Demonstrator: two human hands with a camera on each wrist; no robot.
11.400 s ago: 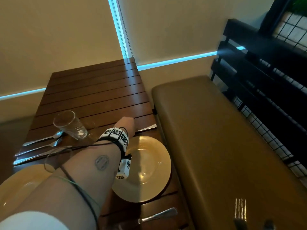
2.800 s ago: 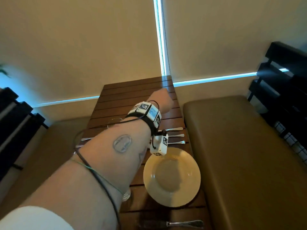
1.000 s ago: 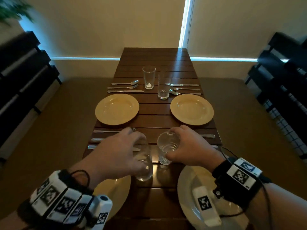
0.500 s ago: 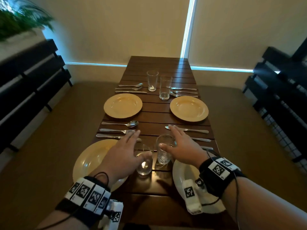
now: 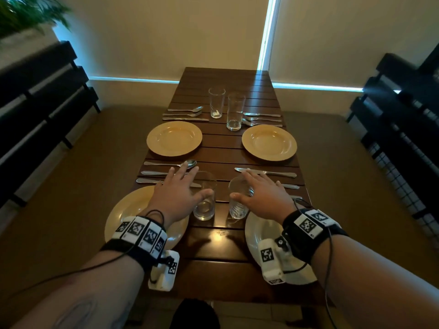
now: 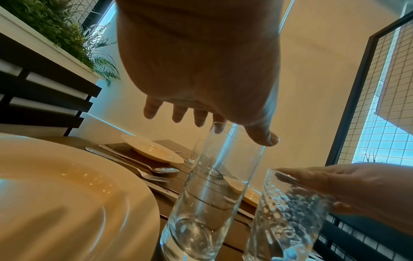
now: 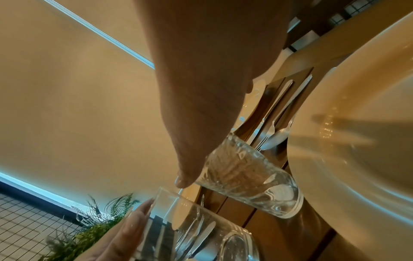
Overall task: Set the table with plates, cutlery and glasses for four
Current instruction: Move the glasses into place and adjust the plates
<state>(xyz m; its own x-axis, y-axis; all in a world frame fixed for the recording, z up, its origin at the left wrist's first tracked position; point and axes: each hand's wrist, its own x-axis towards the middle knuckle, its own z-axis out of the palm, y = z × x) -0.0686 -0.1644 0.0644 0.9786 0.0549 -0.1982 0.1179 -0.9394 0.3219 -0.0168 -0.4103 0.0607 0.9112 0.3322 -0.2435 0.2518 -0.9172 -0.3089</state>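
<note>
Each open hand (image 5: 177, 197) hovers beside its upright glass (image 5: 204, 203).

You see a leafy plant (image 5: 26, 13) far up to your left hand's side, dark slatted benches (image 5: 40, 96) flanking both hands.

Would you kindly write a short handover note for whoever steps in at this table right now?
Left hand: open, fingers spread, thumb by the smooth near glass.
Right hand: open, thumb by the textured near glass.
Both glasses stand upright on the table between the near left plate and near right plate.
Done: four plates, four glasses, cutlery beside every plate; far glasses stand between the far cutlery sets.
Left: withdraw hands; perhaps straighten cutlery.
</note>
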